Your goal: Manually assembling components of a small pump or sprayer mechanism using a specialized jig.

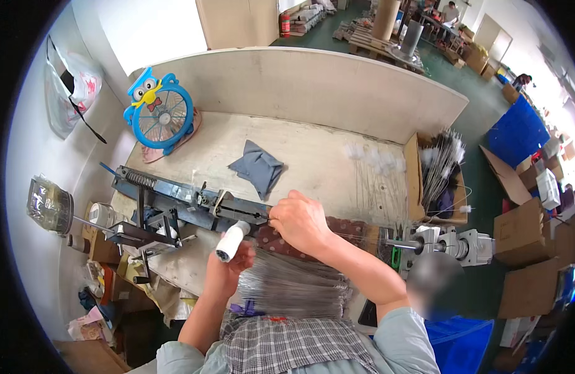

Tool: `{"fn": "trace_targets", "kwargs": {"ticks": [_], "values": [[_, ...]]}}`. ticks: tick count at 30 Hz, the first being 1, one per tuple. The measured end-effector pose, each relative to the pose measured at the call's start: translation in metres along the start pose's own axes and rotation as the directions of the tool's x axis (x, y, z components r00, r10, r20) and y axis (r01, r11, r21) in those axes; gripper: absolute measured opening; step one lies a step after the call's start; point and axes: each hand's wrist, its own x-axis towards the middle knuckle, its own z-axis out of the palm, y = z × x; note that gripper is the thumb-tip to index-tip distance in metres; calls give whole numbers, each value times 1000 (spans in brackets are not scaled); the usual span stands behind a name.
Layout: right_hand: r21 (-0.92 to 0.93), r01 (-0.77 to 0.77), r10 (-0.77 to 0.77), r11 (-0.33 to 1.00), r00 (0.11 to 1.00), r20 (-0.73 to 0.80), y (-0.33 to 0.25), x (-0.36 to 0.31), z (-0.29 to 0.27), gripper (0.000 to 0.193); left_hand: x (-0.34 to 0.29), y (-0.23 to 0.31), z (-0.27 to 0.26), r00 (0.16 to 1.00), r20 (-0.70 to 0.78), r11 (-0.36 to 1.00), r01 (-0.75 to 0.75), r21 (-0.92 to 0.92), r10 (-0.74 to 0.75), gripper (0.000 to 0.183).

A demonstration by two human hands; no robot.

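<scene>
My left hand [234, 263] is closed around a white cylindrical handle [232, 240] with a dark end, just in front of a metal bench fixture [241, 209]. Whether the handle joins the fixture is hidden. My right hand [298, 221] pinches at the fixture's right end; what lies between its fingertips is too small to make out. Thin wires [356, 235] stretch to the right of that hand above a brown dotted cloth [281, 244]. A thick bundle of thin silvery wires [294, 283] lies across my lap, below both hands.
Behind the fixture are a grey cloth [257, 168] and a blue cartoon-shaped fan [163, 115]. White-tipped wires [378, 177] lie beside a cardboard box [414, 181] of more wires. A metal shaft mechanism [449, 246] stands at right, a cranked holder [141, 237] at left. A low panel [300, 84] edges the table.
</scene>
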Motion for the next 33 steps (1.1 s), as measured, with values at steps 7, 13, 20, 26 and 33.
{"fn": "trace_targets", "kwargs": {"ticks": [7, 13, 20, 26, 33], "values": [[-68, -74, 79, 995, 993, 83, -15, 6, -5, 11, 26, -6, 22, 994, 32, 619, -91, 780, 105, 47], [-83, -25, 29, 996, 998, 52, -11, -5, -18, 10, 31, -17, 20, 994, 103, 799, -96, 593, 42, 44], [60, 62, -53, 996, 988, -147, 0, -70, -22, 19, 16, -34, 54, 994, 86, 996, -57, -72, 63, 15], [-64, -58, 53, 996, 996, -77, 31, -53, 49, 29, 28, -21, 36, 953, 228, 661, -302, 687, 198, 15], [112, 39, -43, 993, 998, 34, 22, -62, 27, 10, 12, -19, -72, 948, -317, 980, -46, -194, -18, 34]]}}
